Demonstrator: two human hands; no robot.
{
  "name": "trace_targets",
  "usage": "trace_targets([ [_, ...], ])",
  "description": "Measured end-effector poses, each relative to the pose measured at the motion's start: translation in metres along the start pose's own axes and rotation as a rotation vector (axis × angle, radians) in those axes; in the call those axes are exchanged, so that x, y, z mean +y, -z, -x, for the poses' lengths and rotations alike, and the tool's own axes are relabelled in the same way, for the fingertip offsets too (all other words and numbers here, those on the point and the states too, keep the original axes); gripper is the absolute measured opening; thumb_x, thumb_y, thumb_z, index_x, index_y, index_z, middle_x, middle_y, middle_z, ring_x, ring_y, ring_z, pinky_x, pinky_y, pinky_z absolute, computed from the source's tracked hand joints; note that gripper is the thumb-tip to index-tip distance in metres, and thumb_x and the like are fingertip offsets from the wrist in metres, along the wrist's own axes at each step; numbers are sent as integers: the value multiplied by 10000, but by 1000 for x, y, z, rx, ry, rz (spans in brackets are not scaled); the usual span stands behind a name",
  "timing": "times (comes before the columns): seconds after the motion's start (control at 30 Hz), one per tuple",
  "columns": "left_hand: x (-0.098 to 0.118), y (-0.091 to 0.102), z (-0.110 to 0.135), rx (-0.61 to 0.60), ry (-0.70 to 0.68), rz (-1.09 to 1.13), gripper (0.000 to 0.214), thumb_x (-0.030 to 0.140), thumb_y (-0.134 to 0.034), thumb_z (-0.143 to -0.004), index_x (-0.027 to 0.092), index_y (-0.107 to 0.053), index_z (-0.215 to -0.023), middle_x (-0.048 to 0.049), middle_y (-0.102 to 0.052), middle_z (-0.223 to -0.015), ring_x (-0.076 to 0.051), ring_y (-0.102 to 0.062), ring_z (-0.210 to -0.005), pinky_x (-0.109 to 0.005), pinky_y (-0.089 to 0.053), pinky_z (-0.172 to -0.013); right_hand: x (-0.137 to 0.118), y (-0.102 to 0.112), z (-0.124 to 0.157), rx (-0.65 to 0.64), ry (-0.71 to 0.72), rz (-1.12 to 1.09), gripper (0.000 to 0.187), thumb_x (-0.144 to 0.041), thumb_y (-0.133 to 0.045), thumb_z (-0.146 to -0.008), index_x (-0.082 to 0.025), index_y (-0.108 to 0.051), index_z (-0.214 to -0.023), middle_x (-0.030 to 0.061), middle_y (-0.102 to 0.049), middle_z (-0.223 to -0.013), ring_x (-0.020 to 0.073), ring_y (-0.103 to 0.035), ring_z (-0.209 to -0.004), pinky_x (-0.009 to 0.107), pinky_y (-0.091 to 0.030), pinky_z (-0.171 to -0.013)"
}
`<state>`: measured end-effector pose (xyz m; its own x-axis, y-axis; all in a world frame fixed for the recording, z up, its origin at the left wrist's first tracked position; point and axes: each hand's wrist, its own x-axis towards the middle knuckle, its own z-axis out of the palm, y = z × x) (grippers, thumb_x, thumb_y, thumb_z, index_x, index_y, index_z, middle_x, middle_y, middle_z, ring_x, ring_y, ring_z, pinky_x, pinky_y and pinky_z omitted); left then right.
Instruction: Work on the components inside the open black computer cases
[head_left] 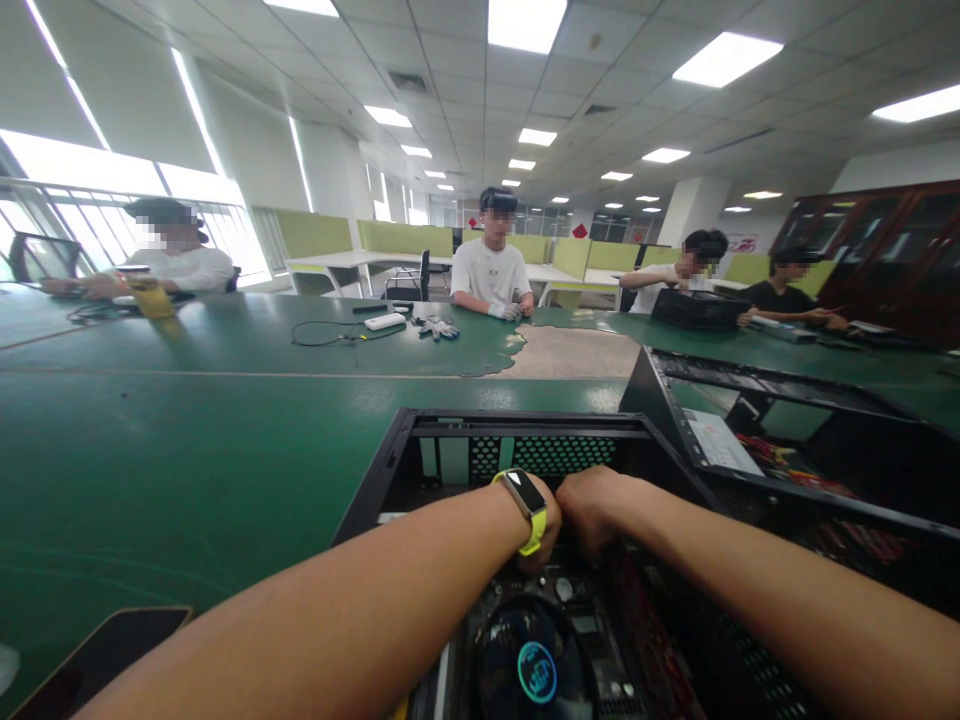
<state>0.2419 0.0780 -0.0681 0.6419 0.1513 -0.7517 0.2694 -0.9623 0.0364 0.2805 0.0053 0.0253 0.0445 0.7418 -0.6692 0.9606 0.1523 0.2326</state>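
Both my hands are inside an open black computer case [525, 424], near its far wall with the perforated panel. My left hand [546, 530] is bent down over the board, with a yellow-green banded watch [528, 495] on its wrist; its fingers are hidden. Right beside it, my right hand [589, 505] is curled with the fingers pointing down, and whatever they grip is out of sight. Closer to me, a round black CPU cooler fan [537, 672] with a shiny hub label sits on the motherboard [600, 640], partly covered by my left forearm.
A second open case [780, 400] with coloured cables [795, 465] stands close on the right. Across the green table [225, 440] lie gloves [436, 327], a white power strip [385, 321] and a cup [150, 295]. Several people sit opposite. A dark flat object [112, 655] lies front left.
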Motion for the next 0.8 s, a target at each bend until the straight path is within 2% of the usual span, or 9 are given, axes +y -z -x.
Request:
trace_targets([
  [0.1,0,0,1,-120,113,-52,250,246,-868,-385,163,-649,-471,-46,-693,-609,-274,-649,-708,-389,-547,-712,0,0,2,34,-1,-4,522,-343,-824,-512,-151,-726,-987,118,-724,-1023,315,-683,-916,360,-556,-720],
  [0.2,0,0,0,-77,115,-13,259,256,-875,-378,163,-677,-518,-56,-716,-674,-304,-658,-760,-431,-551,-751,0,-1,2,61,-10,-18,488,-365,-809,-532,-171,-735,-973,112,-730,-998,305,-689,-895,339,-549,-695],
  [0.37,-1,3,-2,-65,110,26,348,249,-892,-324,156,-727,-616,-68,-728,-741,-349,-654,-869,-444,-544,-791,2,0,4,64,-26,-35,503,-390,-832,-491,-208,-743,-951,84,-734,-996,289,-687,-906,304,-531,-686],
  [0.5,2,14,14,-45,84,39,452,270,-913,-255,165,-723,-652,-56,-735,-779,-338,-649,-894,-408,-533,-801,6,3,13,91,-6,-71,554,-470,-828,-490,-214,-743,-973,78,-733,-991,295,-686,-901,311,-524,-683],
  [0.57,7,22,32,-22,35,22,489,324,-919,-273,172,-717,-691,-46,-745,-852,-299,-651,-878,-364,-528,-790,7,5,23,116,-14,-82,558,-525,-808,-512,-199,-746,-961,91,-732,-970,305,-687,-884,321,-523,-673],
  [0.67,19,36,73,89,-26,-22,535,452,-883,-431,160,-732,-853,-54,-743,-957,-243,-653,-848,-315,-511,-778,8,8,51,200,-56,-85,531,-599,-713,-613,-174,-748,-930,120,-728,-918,329,-686,-856,356,-525,-663],
  [0.73,29,43,110,218,-29,-57,541,523,-809,-566,167,-728,-966,-68,-739,-981,-231,-655,-830,-303,-500,-741,5,7,79,309,-60,-129,491,-581,-652,-684,-176,-739,-948,125,-723,-918,331,-681,-861,378,-529,-694],
  [0.8,37,45,155,344,-35,-104,509,559,-712,-684,181,-717,-1026,-89,-736,-974,-244,-658,-815,-316,-491,-696,-2,-2,111,472,-23,-246,425,-524,-621,-742,-211,-717,-1013,97,-717,-981,298,-670,-915,372,-533,-773],
])
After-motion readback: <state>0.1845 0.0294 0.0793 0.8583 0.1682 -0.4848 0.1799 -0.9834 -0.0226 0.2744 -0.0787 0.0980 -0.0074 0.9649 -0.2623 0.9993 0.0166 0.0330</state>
